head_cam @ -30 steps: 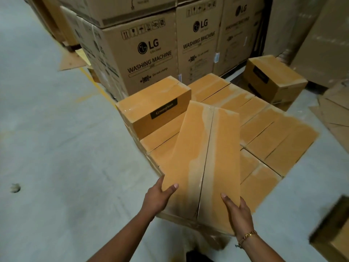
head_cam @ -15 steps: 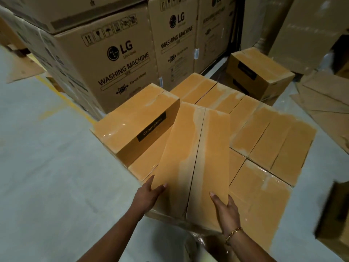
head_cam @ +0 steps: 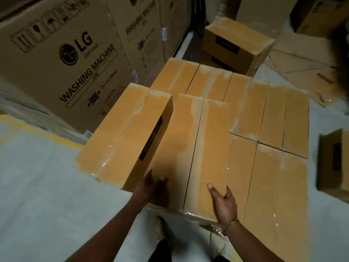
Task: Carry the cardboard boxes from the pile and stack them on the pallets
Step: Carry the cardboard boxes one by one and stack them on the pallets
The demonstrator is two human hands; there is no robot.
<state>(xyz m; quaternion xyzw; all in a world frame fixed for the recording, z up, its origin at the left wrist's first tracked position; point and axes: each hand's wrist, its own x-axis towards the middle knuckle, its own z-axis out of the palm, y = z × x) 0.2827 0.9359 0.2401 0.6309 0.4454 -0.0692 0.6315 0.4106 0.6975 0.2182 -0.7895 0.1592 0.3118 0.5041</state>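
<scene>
Over the near edge of the stack of boxes [head_cam: 273,186], just beside one upper-layer box [head_cam: 122,137]: a long tan box [head_cam: 198,144], taped down its centre seam
Head view: left hand [head_cam: 154,191] and right hand [head_cam: 224,201] each grip a near corner, thumbs on top; one box held, two LG washing-machine cartons [head_cam: 75,53] behind
</scene>
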